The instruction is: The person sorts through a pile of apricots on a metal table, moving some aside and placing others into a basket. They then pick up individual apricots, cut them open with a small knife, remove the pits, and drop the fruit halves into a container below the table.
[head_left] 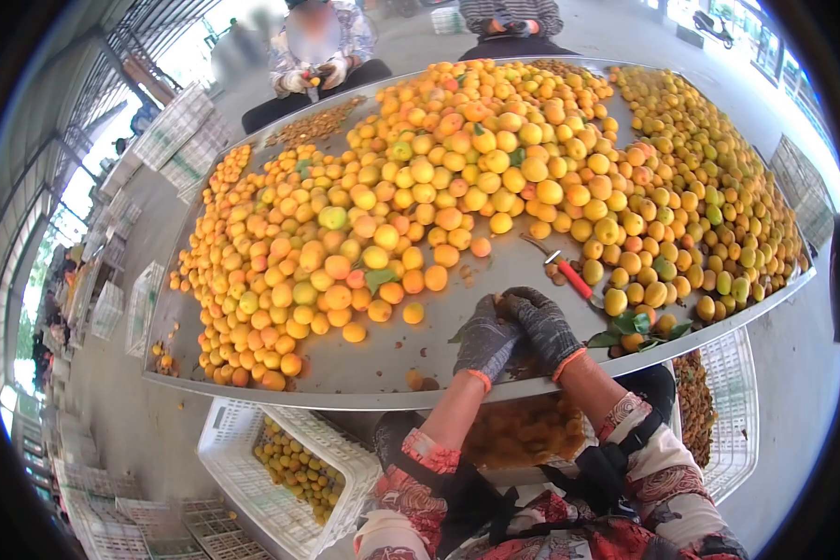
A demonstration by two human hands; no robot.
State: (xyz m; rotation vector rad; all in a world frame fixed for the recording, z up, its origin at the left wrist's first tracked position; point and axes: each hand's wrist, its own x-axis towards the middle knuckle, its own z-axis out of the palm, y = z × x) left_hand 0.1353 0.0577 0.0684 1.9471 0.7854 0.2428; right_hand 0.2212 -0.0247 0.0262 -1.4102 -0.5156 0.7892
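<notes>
— Along the near edge of the table (504, 266), how many hands do you have at work?

— Two, both gloved: your left hand (485, 338) and your right hand (541, 327). They meet over the metal, fingers curled in and touching each other; whether they pinch anything between them, I cannot tell.

— What else can be counted around you?

— One red-handled tool (574, 277), lying to the far right of your right hand. Two people across the table, one person (357, 28) far left, one striped sleeve (548, 17) near the far middle. At least two white crates below your edge: the left crate (222, 450) holds yellow-green fruit, the right crate (737, 401) small brown bits. The apricots (439, 168) are too many to count.

— And where do those lie from your fingers?

— In one broad heap on the far side of them, spreading left and right. The nearest whole ones sit apart from your fingertips. Several green leaves (630, 325) lie to the right of your right hand.
</notes>
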